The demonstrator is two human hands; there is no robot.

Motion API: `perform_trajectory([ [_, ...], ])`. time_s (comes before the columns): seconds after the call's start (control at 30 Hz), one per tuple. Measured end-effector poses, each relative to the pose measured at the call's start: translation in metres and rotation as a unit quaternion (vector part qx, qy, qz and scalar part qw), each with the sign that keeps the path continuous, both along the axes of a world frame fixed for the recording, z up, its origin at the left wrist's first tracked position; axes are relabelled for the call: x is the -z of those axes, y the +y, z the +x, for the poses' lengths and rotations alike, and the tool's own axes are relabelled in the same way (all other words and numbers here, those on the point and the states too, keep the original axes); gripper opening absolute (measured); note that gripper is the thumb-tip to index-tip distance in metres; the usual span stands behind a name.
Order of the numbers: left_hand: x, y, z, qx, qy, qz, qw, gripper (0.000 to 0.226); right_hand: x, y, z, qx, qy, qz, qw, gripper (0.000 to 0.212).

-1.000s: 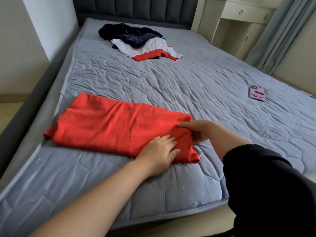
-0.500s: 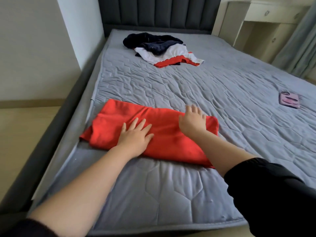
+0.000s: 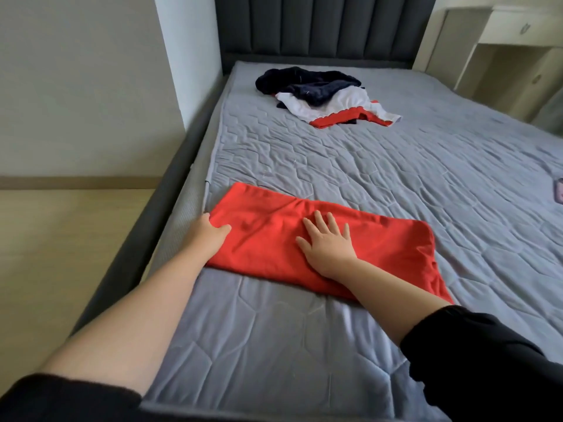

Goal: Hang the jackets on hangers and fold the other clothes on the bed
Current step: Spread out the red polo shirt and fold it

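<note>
1. Two hands are on one folded red garment [image 3: 380, 245]. It lies crosswise near the foot of the bed [image 3: 335, 172], on the grey quilted cover, with its left end close to the mattress edge.
2. One left hand [image 3: 210, 236] is at that left end. Its thumb lies on top of the cloth and its other fingers are out of sight under the cloth's edge, so it pinches the end of the garment.
3. One right hand [image 3: 327, 245] rests palm down on the middle of the red garment. Its fingers [image 3: 320, 222] are straight, spread wide and flat against the fabric, and it holds nothing.
4. Two black sleeves show, one on each arm, both pushed up and leaving the forearms bare.
5. One loose pile of clothes [image 3: 323, 95] lies well apart from the hands, near the dark padded headboard [image 3: 320, 25]. At least two pieces can be counted in it: a dark navy one on top and a white one with red trim beneath. Any further count I cannot tell.
6. One phone [image 3: 559, 191] lies on the cover at the right edge of the view, cut off by the frame.
</note>
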State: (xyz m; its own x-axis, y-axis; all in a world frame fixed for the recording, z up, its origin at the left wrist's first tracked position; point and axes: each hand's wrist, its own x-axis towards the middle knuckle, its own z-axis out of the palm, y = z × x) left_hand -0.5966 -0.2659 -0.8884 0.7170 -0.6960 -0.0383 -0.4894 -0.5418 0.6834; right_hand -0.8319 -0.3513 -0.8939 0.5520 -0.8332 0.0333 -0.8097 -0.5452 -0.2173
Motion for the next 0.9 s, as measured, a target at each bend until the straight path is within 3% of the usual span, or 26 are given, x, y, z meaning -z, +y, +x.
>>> perform_trajectory([
  [0.07, -0.005, -0.003, 0.002, 0.0, -0.006, 0.003, 1.0, 0.062, -0.005, -0.006, 0.006, 0.016, -0.044, 0.001, 0.999, 0.059],
  [0.17, -0.014, -0.016, 0.0, 0.014, -0.132, 0.06, 0.989, 0.066, -0.018, -0.025, 0.018, 0.072, -0.108, -0.047, 0.99, 0.05],
  [0.3, -0.02, -0.046, -0.003, 0.113, -0.214, 0.083, 0.967, 0.057, -0.036, -0.055, 0.041, 0.132, -0.077, -0.036, 0.988, 0.04],
  [0.37, -0.02, -0.056, 0.0, 0.105, -0.188, 0.087, 0.973, 0.056, -0.038, -0.064, 0.048, 0.133, -0.071, -0.04, 0.988, 0.042],
  [0.53, -0.021, -0.069, 0.022, 0.024, 0.011, 0.016, 1.0, 0.046, -0.029, -0.074, 0.058, 0.148, -0.083, -0.052, 0.984, 0.045],
  [0.67, -0.026, -0.082, 0.032, -0.019, 0.22, -0.064, 0.973, 0.054, -0.023, -0.082, 0.068, 0.155, -0.107, -0.065, 0.98, 0.041],
  [0.73, -0.024, -0.089, 0.031, -0.009, 0.204, -0.037, 0.978, 0.057, -0.017, -0.085, 0.075, 0.152, -0.113, -0.07, 0.979, 0.045],
  [0.83, -0.016, -0.094, 0.037, -0.012, 0.119, -0.046, 0.992, 0.027, -0.007, -0.09, 0.074, 0.153, -0.118, -0.077, 0.978, 0.051],
  [0.9, -0.01, -0.088, 0.046, -0.04, 0.066, -0.056, 0.995, 0.039, -0.001, -0.093, 0.067, 0.178, -0.128, -0.065, 0.973, 0.05],
])
